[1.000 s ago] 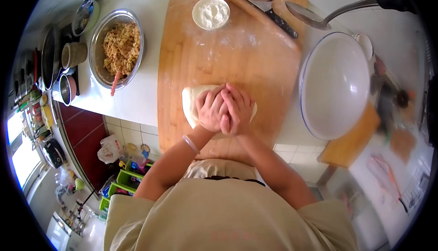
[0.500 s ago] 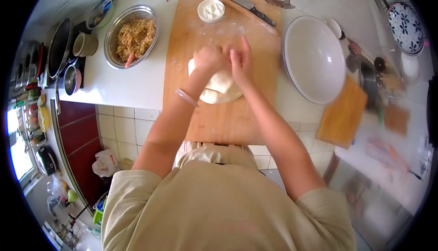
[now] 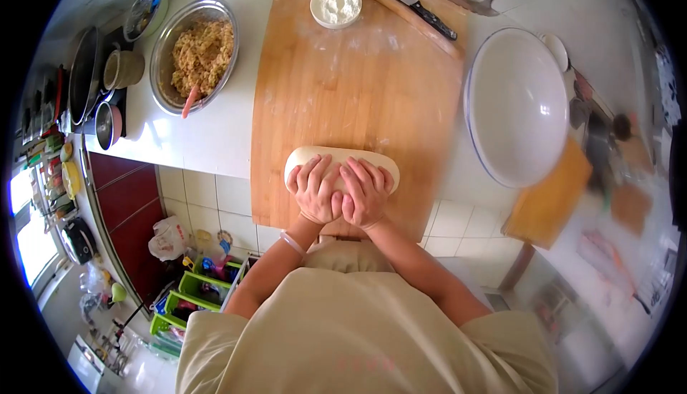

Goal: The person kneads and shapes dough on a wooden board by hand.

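A smooth, pale log of dough [image 3: 342,153] lies crosswise near the front edge of the wooden board [image 3: 336,100]. My left hand [image 3: 315,188] is curled over its left half, and my right hand [image 3: 366,191] covers the right half the same way. The heels of both hands sit close together, thumbs side by side, with fingers wrapped over the dough's top. Its near side is hidden under my palms. Further back on the board stands a small white bowl of flour [image 3: 336,6].
A knife [image 3: 418,9] and a rolling pin [image 3: 401,13] lie at the board's back right. Left of the board is a metal bowl of filling [image 3: 204,54] with an orange-handled utensil [image 3: 190,102]. A large white basin [image 3: 517,108] stands to the right; a ladle [image 3: 483,6] lies behind.
Both hands have come nearer to my body with the dough. The dough was a rounder, folded mass mid-board and is now a smooth, elongated log under both hands.
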A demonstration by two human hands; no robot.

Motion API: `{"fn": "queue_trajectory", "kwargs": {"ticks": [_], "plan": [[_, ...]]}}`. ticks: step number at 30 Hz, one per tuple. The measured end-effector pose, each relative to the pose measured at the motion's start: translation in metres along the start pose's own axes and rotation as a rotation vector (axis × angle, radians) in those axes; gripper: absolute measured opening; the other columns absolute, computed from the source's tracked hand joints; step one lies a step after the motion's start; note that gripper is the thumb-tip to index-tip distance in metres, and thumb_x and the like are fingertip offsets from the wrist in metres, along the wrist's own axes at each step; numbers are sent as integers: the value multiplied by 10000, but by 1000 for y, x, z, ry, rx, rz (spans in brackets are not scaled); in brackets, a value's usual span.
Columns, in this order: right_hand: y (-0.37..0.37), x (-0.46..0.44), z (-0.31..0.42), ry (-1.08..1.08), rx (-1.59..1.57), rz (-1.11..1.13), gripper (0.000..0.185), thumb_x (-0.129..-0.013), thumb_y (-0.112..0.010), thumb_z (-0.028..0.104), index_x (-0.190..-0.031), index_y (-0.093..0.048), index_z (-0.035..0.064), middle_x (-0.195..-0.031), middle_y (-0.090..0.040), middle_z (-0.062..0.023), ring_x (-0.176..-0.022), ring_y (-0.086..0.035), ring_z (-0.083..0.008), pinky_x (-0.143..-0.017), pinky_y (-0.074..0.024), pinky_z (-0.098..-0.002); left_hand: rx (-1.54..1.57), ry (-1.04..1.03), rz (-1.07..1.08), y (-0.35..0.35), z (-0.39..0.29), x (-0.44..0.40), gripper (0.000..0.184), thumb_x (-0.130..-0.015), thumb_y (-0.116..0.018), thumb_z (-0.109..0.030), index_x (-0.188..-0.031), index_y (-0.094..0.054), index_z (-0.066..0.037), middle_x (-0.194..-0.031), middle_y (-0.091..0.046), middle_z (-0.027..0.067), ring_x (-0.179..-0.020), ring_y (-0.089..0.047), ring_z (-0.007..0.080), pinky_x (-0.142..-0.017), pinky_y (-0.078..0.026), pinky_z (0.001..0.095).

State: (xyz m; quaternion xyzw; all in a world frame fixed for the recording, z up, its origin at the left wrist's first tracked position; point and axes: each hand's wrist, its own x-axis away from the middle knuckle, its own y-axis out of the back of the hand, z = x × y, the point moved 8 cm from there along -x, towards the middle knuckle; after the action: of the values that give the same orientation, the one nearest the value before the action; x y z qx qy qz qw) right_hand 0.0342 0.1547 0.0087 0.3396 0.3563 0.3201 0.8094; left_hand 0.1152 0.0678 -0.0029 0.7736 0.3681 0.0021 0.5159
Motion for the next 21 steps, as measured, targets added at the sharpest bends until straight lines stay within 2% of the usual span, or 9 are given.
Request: {"fn": "queue_trajectory", "kwargs": {"ticks": [5, 9, 12, 14, 16, 17, 19, 20, 21], "plan": [[-5, -49, -27, 7, -23, 15, 473, -964, -383, 309, -1204, -686, 36, -1274, -661, -139, -1145, -611, -300, -1029, -349, -463, 25, 14, -8, -13, 5, -54, 465, -962, -387, -401, -1116, -708, -101, -1196, -699, 90, -1167, -621, 258, -1088, -307, 452], [-13, -83, -55, -55, -106, 15, 450, -912, -446, 294, -1197, -685, 41, -1204, -674, -132, -1089, -623, -311, -975, -397, -476, 96, 4, 7, -24, 8, -104, 407, -899, -474, -352, -1103, -708, -89, -1108, -725, 75, -1044, -675, 244, -982, -396, 410], [-17, -112, -73, -76, -71, -23, 388, -891, -472, 237, -1149, -687, 44, -1134, -676, -134, -1027, -629, -322, -937, -413, -473, 165, 34, 12, -40, 16, -134, 351, -882, -512, -317, -1068, -703, -89, -1056, -719, 82, -982, -663, 263, -960, -402, 409], [-23, -122, -92, -163, -98, -94, 296, -897, -496, 214, -1062, -682, 53, -1100, -687, -147, -1009, -639, -348, -886, -442, -470, 153, 63, 24, -52, 22, -152, 317, -895, -522, -322, -1035, -699, -98, -998, -710, 87, -947, -649, 288, -942, -407, 408], [-39, -133, -117, -391, -111, 9, 199, -899, -539, 199, -965, -671, 65, -1026, -689, -159, -961, -635, -380, -825, -464, -487, 158, 64, 5, -60, 23, -170, 343, -918, -501, -344, -1046, -702, -98, -1000, -712, 87, -956, -654, 300, -953, -406, 408], [-37, -140, -117, -390, -100, -2, 199, -899, -539, 199, -965, -671, 65, -1026, -689, -159, -961, -635, -380, -825, -464, -487, 147, 110, 35, -65, 25, -178, 353, -935, -493, -358, -1041, -713, -102, -1013, -716, 101, -970, -656, 311, -956, -409, 415], [-48, -142, -123, -546, -144, 199, 142, -890, -571, 181, -873, -653, 67, -904, -671, -167, -872, -617, -401, -765, -474, -506, 143, 154, 46, -63, 23, -179, 366, -952, -486, -371, -1035, -724, -106, -1026, -721, 115, -984, -659, 322, -958, -411, 422], [-43, -136, -116, -530, -142, 196, 142, -890, -571, 181, -873, -653, 67, -904, -671, -167, -872, -617, -401, -765, -474, -506, 13, 222, 282, -79, 29, -174, 377, -966, -482, -385, -1022, -734, -111, -1025, -721, 122, -992, -656, 326, -957, -411, 426], [-35, -134, -99, -344, -143, 108, 134, -883, -578, 173, -839, -643, 64, -858, -656, -162, -836, -608, -401, -746, -475, -506, -122, 291, 523, -88, 38, -161, 390, -980, -478, -399, -1010, -744, -116, -1025, -721, 128, -1001, -653, 330, -955, -410, 430]]}}
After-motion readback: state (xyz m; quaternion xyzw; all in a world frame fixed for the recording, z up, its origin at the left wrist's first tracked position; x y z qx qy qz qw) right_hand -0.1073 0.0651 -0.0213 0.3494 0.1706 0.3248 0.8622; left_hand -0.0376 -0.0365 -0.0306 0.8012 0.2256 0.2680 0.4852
